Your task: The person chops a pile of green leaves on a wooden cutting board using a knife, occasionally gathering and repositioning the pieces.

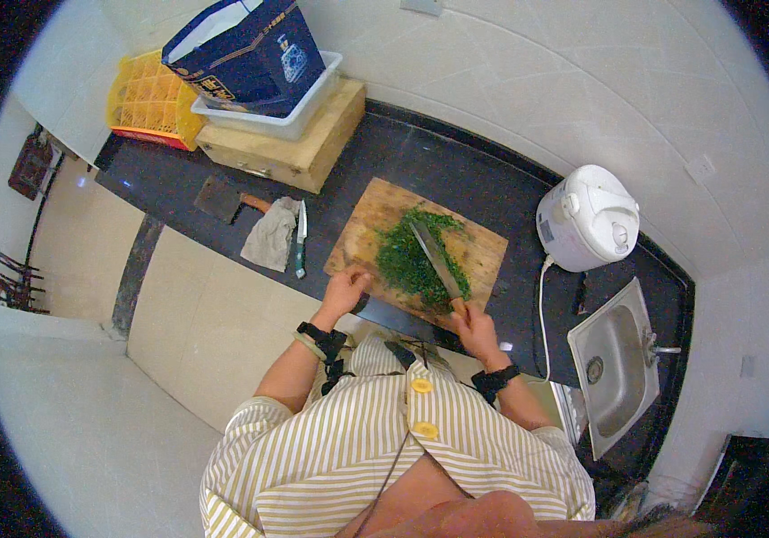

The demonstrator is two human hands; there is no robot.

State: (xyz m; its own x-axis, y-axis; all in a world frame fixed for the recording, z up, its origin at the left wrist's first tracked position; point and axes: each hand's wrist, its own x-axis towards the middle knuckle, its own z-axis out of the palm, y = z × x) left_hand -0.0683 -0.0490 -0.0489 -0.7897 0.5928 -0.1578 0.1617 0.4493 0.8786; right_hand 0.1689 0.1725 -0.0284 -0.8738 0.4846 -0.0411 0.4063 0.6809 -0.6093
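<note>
A wooden cutting board (356,235) lies on the black countertop in front of me, with a pile of finely chopped green leaves (401,259) spread over its middle. My right hand (476,329) grips the wooden handle of a kitchen knife (433,254) at the board's near right edge. The knife's broad blade reaches across the greens, its tip pointing away from me. My left hand (347,290) is at the board's near left corner, fingers curled together; whether they touch the board or pinch anything is too small to tell.
Left of the board are a green-handled knife (301,242), a grey cloth (272,235) and a cleaver (221,198). Behind stand a wooden box (276,151), a white tub (303,121) holding a blue bag (256,60), and a yellow basket (152,101). A white rice cooker (583,218) and steel sink (616,363) are right.
</note>
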